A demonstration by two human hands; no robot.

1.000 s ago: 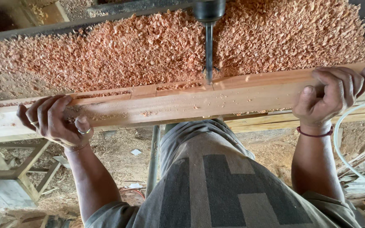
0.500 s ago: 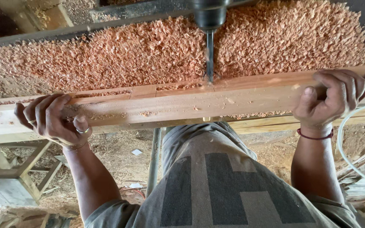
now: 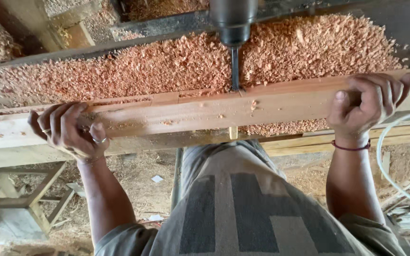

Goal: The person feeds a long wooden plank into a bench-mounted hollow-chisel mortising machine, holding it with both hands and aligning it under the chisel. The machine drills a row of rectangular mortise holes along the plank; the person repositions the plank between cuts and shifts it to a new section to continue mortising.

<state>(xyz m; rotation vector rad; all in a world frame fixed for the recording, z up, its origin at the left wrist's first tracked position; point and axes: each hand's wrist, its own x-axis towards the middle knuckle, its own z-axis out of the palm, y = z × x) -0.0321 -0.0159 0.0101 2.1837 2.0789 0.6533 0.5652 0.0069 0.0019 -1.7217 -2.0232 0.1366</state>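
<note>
Wooden beam (image 3: 205,111) under drill bit (image 3: 235,68) | left hand (image 3: 69,130) fingers clenched on it | right hand (image 3: 368,104) fingers likewise

A long wooden beam across a work table, with a hand at each end.

The long wooden beam (image 3: 205,111) lies from left to right across the work table (image 3: 5,156), right in front of the person. The left hand (image 3: 69,130) wraps around the beam near its left end, and the right hand (image 3: 368,104) wraps around it near its right end. A metal drill bit (image 3: 235,68) comes down from above and meets the far edge of the beam, between the two hands. Behind the beam lies a wide heap of wood shavings (image 3: 167,61). A small wooden stool (image 3: 20,199) stands on the floor below, at the left. A thin bent cable (image 3: 390,156) hangs at the right, beside the right arm.
</note>
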